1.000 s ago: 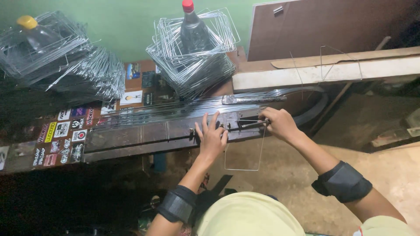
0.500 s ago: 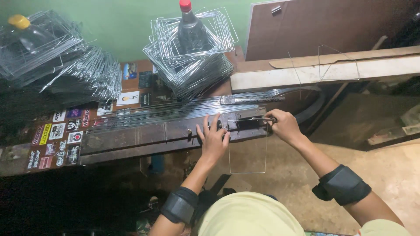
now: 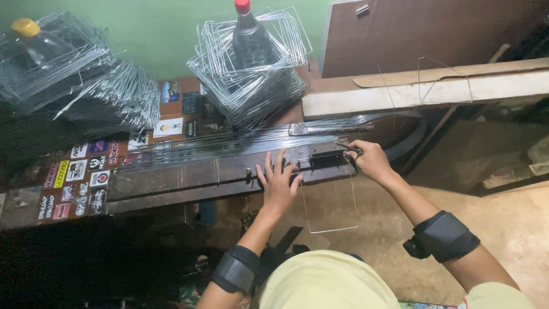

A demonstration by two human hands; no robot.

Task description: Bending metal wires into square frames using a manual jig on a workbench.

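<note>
wire half bent, and little margin at the jig

the left hand (image 3: 278,182) lies flat, fingers spread, pressing on the front of the bending jig (image 3: 320,155) at the bench (image 3: 166,180) edge. the right hand (image 3: 370,160) sits at 3 o'clock of the jig, fingers curled tight around the lever (image 3: 349,147). the wire (image 3: 330,200) in work hangs from the jig toward 6 o'clock as an open-topped rectangle, its bottom run just above the cap (image 3: 329,280).

risks, as i judge them: the spread fingers rest very near the clamp, so a fast swing of the lever could nip a fingertip. if the flat hand eases off, the wire could twist in the jig and the corner come out skewed. the free wire end may spring toward the face. at 12 o'clock a stack of frames (image 3: 249,74) ringed round a bottle (image 3: 250,37) leans unevenly; a knock on the bench could slide it onto the straight wires (image 3: 229,143).
</note>
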